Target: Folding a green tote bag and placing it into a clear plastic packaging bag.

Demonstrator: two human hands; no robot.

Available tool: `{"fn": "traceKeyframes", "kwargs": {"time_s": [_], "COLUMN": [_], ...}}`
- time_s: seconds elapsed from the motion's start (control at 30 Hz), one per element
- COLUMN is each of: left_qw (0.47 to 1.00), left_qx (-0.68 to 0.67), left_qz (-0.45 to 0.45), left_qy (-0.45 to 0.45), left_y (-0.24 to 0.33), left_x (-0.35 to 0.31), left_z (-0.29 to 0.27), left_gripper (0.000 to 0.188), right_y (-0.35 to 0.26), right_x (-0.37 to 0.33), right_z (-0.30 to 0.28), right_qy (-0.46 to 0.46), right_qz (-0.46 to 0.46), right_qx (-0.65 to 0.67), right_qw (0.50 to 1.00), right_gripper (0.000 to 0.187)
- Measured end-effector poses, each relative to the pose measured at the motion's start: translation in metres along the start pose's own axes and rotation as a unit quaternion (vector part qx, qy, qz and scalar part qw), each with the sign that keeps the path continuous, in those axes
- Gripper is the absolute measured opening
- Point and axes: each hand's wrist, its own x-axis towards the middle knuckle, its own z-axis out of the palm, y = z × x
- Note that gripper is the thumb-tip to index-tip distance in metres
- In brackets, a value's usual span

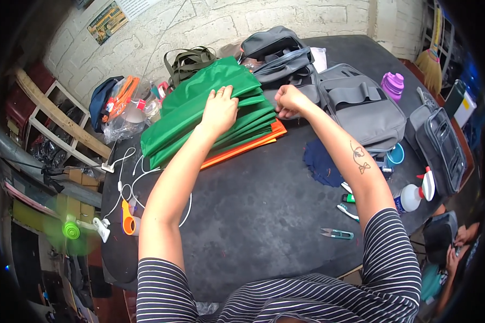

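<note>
The left hand [221, 110] lies, fingers extended, on the folded green fabric [180, 121] — stacked over orange material [242, 147] toward the back of the desk [264, 215] — while the right hand [290, 101] curls beside its edge; whether it pinches anything, I cannot tell.

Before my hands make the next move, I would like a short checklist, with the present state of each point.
1. Left hand resting flat on the green cloth: ok.
2. Right hand gripping a layer: cannot tell; its fingers are curled by the pile's right end.
3. Green layers lined up: not ok; the edges spread apart at the right.
4. Orange cloth fully covered: not ok; a strip shows underneath.
5. Snips away from both hands: ok, on the black table.
</note>
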Motion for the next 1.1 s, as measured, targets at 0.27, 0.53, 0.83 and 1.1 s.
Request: {"fn": "traceKeyframes", "kwargs": {"time_s": [0.27,0.53,0.83,1.1], "left_qw": [0.999,0.999,0.997,0.997], "left_qx": [-0.005,-0.003,-0.003,0.015], "left_qz": [-0.027,-0.037,-0.065,-0.068], "left_qy": [-0.021,0.004,-0.028,-0.022], "left_y": [0.02,0.004,0.009,0.021], "left_x": [-0.005,-0.008,-0.01,-0.008], "left_z": [-0.01,0.006,-0.003,0.0], "left_gripper": [0.049,0.039,0.041,0.041], "right_y": [0.0,0.007,0.001,0.011], "right_x": [0.003,0.009,0.003,0.007], "right_z": [0.001,0.016,0.011,0.015], "right_qy": [-0.022,-0.051,-0.003,-0.041], "right_qz": [-0.031,0.033,0.019,0.058], "right_qx": [0.276,0.055,0.18,0.213], "right_qw": [0.96,0.997,0.983,0.975], "right_gripper": [0.017,0.017,0.018,0.017]}}
